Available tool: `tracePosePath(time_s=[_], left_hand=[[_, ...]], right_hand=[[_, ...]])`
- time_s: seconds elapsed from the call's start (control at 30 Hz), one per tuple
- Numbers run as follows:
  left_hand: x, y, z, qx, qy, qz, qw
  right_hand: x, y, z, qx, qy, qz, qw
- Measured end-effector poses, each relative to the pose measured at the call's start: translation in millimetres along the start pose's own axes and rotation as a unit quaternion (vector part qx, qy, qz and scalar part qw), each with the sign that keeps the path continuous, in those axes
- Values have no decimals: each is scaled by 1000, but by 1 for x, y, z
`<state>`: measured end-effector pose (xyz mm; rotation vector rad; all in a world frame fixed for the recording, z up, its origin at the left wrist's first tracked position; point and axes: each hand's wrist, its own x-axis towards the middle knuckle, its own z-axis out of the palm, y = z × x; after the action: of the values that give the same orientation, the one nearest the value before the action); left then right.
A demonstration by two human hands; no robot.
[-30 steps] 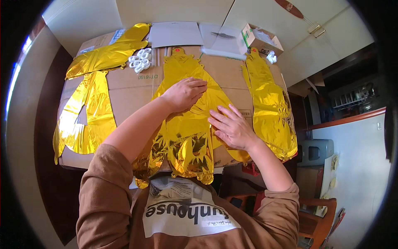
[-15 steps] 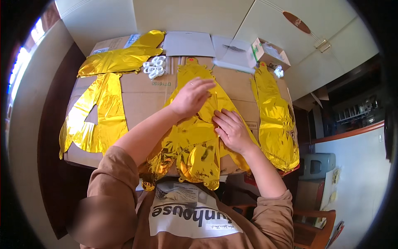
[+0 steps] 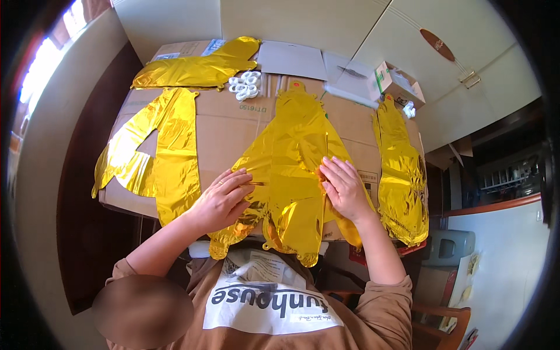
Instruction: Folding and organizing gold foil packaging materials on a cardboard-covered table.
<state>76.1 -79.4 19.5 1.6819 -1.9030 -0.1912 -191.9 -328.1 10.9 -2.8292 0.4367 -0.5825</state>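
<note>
A flat gold foil balloon (image 3: 297, 137) lies in front of me at the table's middle, wrinkled, with its lower lobes reaching over the near edge. My left hand (image 3: 224, 197) rests on its left side, fingers stretched over the foil. On the right, my right hand (image 3: 345, 191) lies along a lengthwise fold, fingers extended and thumb a little apart. Foil under both palms is hidden. Left of this one lies another flat gold balloon (image 3: 178, 137) with a gap in it. A crumpled gold balloon (image 3: 399, 184) is on the right.
Cardboard (image 3: 230, 128) covers the table. At the back are another gold balloon (image 3: 195, 70), white rings (image 3: 245, 86), a grey-white sheet (image 3: 291, 60), a clear plastic sheet (image 3: 347, 79) and a small box (image 3: 402, 81). A wooden chair (image 3: 446, 321) stands at the lower right.
My left hand has come down and left from the balloon's middle to its left side. My right hand stays by the fold. The lower foil looks flatter, and the whole view has shifted.
</note>
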Motion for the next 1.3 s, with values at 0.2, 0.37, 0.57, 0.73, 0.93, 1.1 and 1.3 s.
tracePosePath(time_s=[0.2,0.37,0.57,0.73,0.93,1.1,1.3], left_hand=[[-4,-1,4,-9,14,-3,1000],[-5,-1,3,-16,17,-11,1000],[-5,-1,2,-11,19,-11,1000],[1,0,-4,3,22,8,1000],[57,18,-11,-32,34,80,996],[111,29,36,-40,-11,104,994],[124,9,70,31,-58,106,992]], right_hand=[[-1,2,0,-51,4,7,999],[-1,4,-2,-38,-3,7,999],[0,1,-2,-37,-7,2,999],[1,4,0,-30,-1,-1,1000],[-1,7,-1,-27,0,-5,1000],[5,11,-1,-21,13,-24,999],[6,11,-5,-19,0,-16,1000]])
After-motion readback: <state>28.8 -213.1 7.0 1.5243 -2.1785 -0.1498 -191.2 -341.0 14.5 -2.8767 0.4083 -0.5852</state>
